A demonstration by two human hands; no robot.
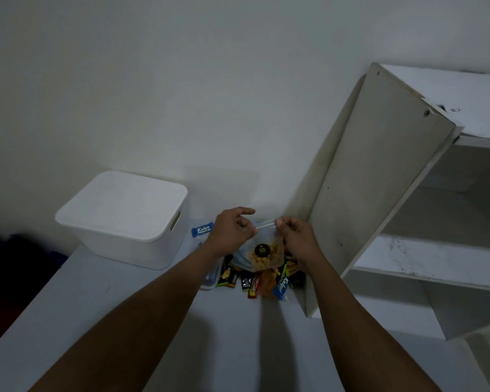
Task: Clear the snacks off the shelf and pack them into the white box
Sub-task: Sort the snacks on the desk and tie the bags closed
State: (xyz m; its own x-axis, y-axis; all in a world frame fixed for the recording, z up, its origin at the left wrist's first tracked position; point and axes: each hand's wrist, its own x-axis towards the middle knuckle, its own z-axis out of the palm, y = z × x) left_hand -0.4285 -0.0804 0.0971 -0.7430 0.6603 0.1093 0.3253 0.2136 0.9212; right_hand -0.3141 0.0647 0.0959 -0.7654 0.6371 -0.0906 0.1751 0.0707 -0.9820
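A clear zip bag of yellow snacks (pixel 266 251) with a round black label hangs over a pile of snack packets (pixel 262 281) on the white table (pixel 224 335). My left hand (pixel 231 232) pinches the bag's top left corner. My right hand (pixel 296 236) pinches the top right corner. The white box (pixel 125 219) stands to the left with its lid on. A blue Kalpa bar (pixel 202 229) lies between the box and my left hand. The white shelf unit (pixel 408 207) rises on the right, and its visible compartments hold nothing.
A clear plastic container (pixel 211 275) lies partly under my left forearm beside the pile. The white wall runs behind the table. Dark objects sit beyond the table's left edge (pixel 17 264).
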